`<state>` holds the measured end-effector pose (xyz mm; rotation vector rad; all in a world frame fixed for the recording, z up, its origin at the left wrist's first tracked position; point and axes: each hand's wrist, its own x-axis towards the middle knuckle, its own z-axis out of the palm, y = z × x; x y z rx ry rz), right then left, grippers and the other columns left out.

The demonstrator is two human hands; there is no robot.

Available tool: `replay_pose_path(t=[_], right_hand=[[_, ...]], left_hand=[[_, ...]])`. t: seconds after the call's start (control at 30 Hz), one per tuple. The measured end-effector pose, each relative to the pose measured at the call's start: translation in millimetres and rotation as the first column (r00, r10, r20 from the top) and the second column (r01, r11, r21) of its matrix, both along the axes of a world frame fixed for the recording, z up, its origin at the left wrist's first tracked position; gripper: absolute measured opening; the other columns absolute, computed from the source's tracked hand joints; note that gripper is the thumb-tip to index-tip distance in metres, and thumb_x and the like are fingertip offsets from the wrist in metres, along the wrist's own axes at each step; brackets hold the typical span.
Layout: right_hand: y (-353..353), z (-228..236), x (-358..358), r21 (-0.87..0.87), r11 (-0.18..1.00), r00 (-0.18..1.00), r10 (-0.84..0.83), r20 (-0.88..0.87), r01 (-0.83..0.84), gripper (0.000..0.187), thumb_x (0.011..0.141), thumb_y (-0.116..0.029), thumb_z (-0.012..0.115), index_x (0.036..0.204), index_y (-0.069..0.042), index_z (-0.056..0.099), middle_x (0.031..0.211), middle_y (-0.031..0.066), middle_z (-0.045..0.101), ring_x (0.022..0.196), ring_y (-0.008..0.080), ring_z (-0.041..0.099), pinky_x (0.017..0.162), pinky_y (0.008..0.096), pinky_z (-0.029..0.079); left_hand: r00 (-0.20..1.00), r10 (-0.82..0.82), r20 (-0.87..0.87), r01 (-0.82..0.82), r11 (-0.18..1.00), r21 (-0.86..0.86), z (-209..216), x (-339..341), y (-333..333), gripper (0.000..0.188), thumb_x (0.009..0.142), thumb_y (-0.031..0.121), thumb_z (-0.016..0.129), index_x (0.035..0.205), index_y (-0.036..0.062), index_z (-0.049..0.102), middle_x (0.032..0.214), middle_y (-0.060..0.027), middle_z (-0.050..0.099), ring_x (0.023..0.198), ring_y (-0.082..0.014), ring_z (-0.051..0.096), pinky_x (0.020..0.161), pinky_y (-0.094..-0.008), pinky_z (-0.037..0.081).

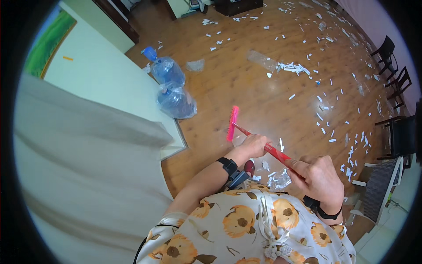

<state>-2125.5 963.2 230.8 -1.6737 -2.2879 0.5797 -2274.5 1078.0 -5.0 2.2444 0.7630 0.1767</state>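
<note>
A broom with a pink head [233, 123] and a red handle [277, 152] slants across in front of me, its head farther out and to the left. My left hand [254, 146] is closed round the lower part of the handle. My right hand [319, 175] grips the upper end, close to my body. The broom head is over the wooden floor [211, 145]; whether it touches cannot be told. Below the handle, near my dark red shoe [249, 167], lie crumpled clear plastic [279, 179] and white scraps [265, 166].
Two plastic-wrapped blue water bottles [176, 101] stand by the white wall at left, near a grey curtain [88, 145]. A long clear bag with a pile of white strips [293, 68] lies ahead. Paper bits litter the floor at right, beside dark chairs [398, 136].
</note>
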Motion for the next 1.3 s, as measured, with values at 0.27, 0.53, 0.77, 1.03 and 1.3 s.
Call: replay_pose_path(t=[0.27, 0.53, 0.77, 1.03, 1.3], right_hand=[[93, -44, 8, 0.000, 0.995, 0.987, 0.102, -0.126, -0.103, 0.020, 0.080, -0.015, 0.062, 0.096, -0.005, 0.069, 0.063, 0.0154, 0.059, 0.056, 0.0325, 0.058, 0.050, 0.0412, 0.043], [201, -75, -28, -0.120, 0.989, 0.995, 0.085, -0.050, -0.090, 0.017, 0.077, -0.013, 0.065, 0.092, -0.007, 0.071, 0.070, 0.0155, 0.063, 0.062, 0.0326, 0.060, 0.056, 0.0387, 0.048], [293, -11, -65, -0.027, 0.996, 0.987, -0.076, 0.140, 0.080, 0.012, 0.077, -0.014, 0.067, 0.086, -0.006, 0.070, 0.063, 0.0144, 0.059, 0.058, 0.0314, 0.058, 0.053, 0.0388, 0.045], [337, 15, -79, -0.053, 0.994, 0.975, -0.086, 0.206, 0.098, 0.013, 0.077, -0.013, 0.065, 0.087, -0.005, 0.064, 0.062, 0.0118, 0.059, 0.053, 0.0306, 0.058, 0.049, 0.0390, 0.045], [408, -49, -76, -0.142, 0.977, 0.987, -0.151, 0.048, 0.157, 0.019, 0.081, -0.014, 0.061, 0.094, -0.001, 0.061, 0.070, 0.0232, 0.060, 0.065, 0.0408, 0.059, 0.059, 0.0463, 0.047]], left_hand=[[0.969, 0.119, -0.216, -0.123, 0.992, -0.003, -11, -53, 70, 0.013, 0.074, 0.016, 0.060, 0.083, 0.0099, 0.067, 0.080, -0.0161, 0.066, 0.081, -0.0355, 0.065, 0.071, -0.0481, 0.051], [0.961, 0.059, -0.270, -0.093, 0.989, -0.115, -41, -88, 140, 0.019, 0.078, 0.024, 0.058, 0.083, 0.0097, 0.069, 0.080, -0.0185, 0.066, 0.079, -0.0355, 0.065, 0.073, -0.0454, 0.052], [0.995, 0.089, -0.045, -0.093, 0.991, -0.101, -21, -76, 241, 0.014, 0.074, 0.018, 0.060, 0.084, 0.0125, 0.068, 0.079, -0.0146, 0.066, 0.079, -0.0356, 0.064, 0.071, -0.0461, 0.050], [1.000, -0.002, 0.008, 0.002, 0.999, -0.045, 12, -60, 321, 0.010, 0.075, 0.012, 0.058, 0.079, 0.0115, 0.067, 0.081, -0.0154, 0.067, 0.083, -0.0351, 0.064, 0.073, -0.0473, 0.050], [0.995, 0.079, -0.054, -0.065, 0.973, 0.223, -19, -75, 416, 0.007, 0.076, 0.009, 0.059, 0.077, 0.0088, 0.066, 0.079, -0.0136, 0.066, 0.080, -0.0332, 0.066, 0.069, -0.0449, 0.053]])
